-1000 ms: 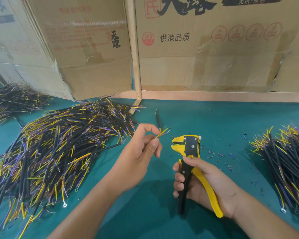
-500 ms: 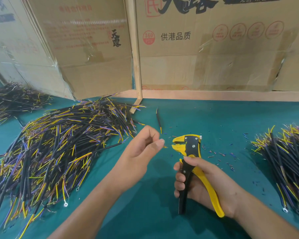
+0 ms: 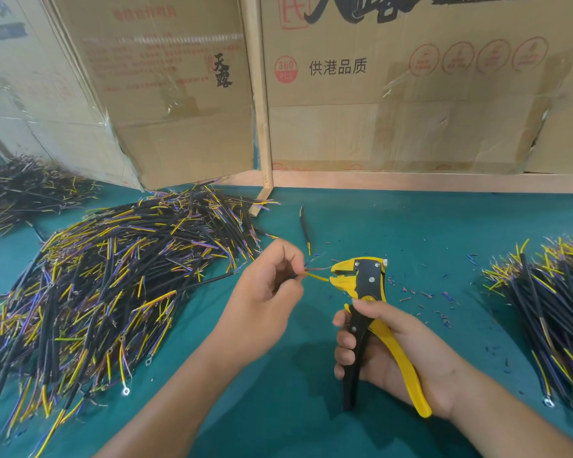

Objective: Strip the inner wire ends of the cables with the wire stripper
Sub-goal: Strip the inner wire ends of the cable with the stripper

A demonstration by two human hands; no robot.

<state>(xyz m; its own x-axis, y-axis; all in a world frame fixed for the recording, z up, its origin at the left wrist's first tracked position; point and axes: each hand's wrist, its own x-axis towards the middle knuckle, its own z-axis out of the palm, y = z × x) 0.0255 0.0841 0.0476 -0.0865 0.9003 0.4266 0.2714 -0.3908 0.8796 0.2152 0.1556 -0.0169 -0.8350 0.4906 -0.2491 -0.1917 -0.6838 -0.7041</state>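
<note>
Thin yellow inner wire sticks out rightward from my left hand, which pinches its black cable. Its tip meets the mouth of the yellow-and-black wire stripper, gripped upright by my right hand; feed rightward, I judge.
</note>
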